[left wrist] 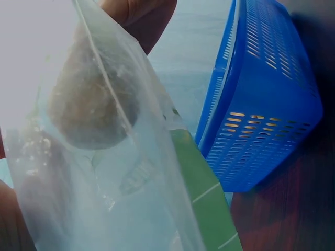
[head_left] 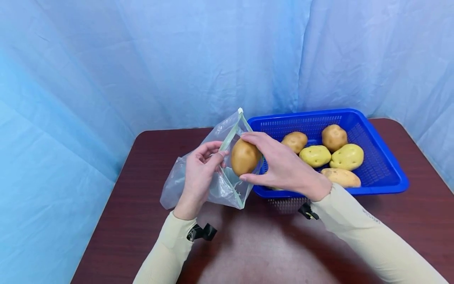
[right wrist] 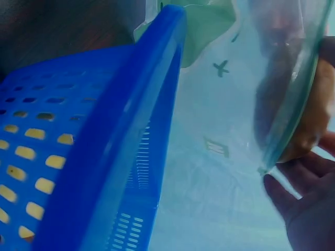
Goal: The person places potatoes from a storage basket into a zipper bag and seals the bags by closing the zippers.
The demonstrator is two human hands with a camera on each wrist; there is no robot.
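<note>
A pale blue cloth backdrop (head_left: 142, 67) fills the upper 1/2 of the head view and runs down the left edge. Below it, a dark reddish-brown worktop (head_left: 142, 232) takes up the lower part of the frame.

A blue slotted plastic basket (head_left: 386, 165) sits on the worktop at centre right. It holds 5 potatoes (head_left: 333, 137), some brown and some yellowish. In the left wrist view the basket's outer wall (left wrist: 272, 104) fills the right side; in the right wrist view its rim (right wrist: 131, 130) runs diagonally across the left.

A clear zip bag (head_left: 227, 185) with a pale green edge is held up at centre frame, just left of the basket, its mouth facing right. The left hand (head_left: 198, 173) grips the bag from the left, thumb and fingers pinching the near side of the mouth. The right hand (head_left: 280, 165) is curled around a brown potato (head_left: 244, 157), thumb below and fingers over the top, holding it at the bag's opening in front of the basket's left end. How far the potato sits inside the bag cannot be told from the head view; in the left wrist view it appears as a dark rounded shape (left wrist: 89, 110) behind the film at upper left. In the right wrist view, it shows at the right edge (right wrist: 314, 120) behind the bag's rim.

Both forearms wear cream sleeves (head_left: 372, 236).
</note>
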